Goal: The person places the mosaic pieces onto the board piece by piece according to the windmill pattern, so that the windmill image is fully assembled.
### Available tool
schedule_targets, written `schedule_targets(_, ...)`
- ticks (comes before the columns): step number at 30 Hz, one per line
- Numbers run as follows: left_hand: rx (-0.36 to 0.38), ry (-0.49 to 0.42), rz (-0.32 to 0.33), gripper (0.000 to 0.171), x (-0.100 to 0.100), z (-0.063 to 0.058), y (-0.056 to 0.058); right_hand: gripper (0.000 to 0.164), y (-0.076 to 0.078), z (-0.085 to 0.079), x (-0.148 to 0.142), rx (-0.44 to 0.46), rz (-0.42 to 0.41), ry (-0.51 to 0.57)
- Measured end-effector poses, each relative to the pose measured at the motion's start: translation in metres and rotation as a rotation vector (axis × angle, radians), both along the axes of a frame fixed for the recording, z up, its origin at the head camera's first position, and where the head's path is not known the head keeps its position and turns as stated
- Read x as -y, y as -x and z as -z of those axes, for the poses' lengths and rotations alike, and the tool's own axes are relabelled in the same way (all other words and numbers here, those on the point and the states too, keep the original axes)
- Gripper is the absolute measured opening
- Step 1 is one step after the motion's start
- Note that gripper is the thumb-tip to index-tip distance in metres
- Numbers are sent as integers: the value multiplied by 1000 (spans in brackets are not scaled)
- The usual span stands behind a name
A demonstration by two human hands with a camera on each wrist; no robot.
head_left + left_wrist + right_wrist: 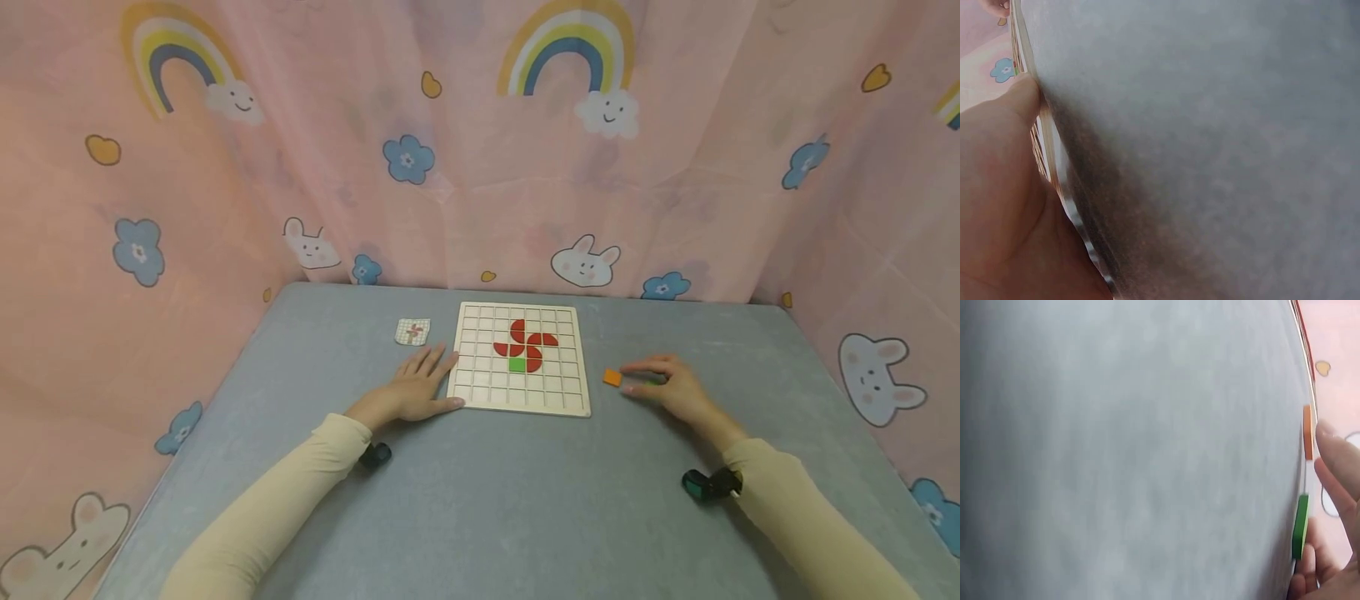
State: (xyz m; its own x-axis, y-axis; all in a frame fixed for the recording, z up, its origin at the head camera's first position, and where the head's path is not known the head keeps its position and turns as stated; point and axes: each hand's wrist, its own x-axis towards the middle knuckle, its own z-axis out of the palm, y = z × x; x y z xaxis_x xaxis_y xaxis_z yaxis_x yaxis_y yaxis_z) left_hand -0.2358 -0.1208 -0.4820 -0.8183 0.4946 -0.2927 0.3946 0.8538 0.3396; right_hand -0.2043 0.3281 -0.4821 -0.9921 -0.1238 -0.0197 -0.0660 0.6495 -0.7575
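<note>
In the head view, a pale square grid board [480,398] lies on the table, bearing several red curved pieces [534,360] in a pinwheel and a green square [517,364] below them. My left hand [412,390] is spread flat at the board's left edge, thumb touching its lower left corner. To the right of the board, my right hand [675,390] hovers beside an orange square tile [612,377], thumb and forefinger apart. A second green piece [1300,526] lies on the table beneath that hand, partly hidden in the head view. Neither loose tile looks gripped.
A small paper card [412,332] with a printed grid and pinwheel picture lies left of the board. The grey table [510,500] ends at a pink patterned curtain [465,208] at the back and sides.
</note>
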Motion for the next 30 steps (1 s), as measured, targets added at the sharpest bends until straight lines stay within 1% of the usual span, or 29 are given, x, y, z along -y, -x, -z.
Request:
schedule_targets(5,7,12,5,91,-1,-6,-3,45,0,1,7,-11,40,-12)
schedule_targets(9,6,10,7,92,-1,-7,-4,42,0,3,10,-40,58,-22)
schedule_targets(14,2,8,5,92,0,-4,-2,41,0,6,11,-60,66,-40)
schedule_targets(20,-7,-1,1,90,1,-1,-1,41,0,6,13,-58,72,-42)
schedule_targets(24,-8,10,8,90,0,-4,-3,39,-1,5,14,-57,79,-51)
schedule_targets(30,-9,7,14,88,-2,-11,-7,37,-1,4,14,-71,85,-56)
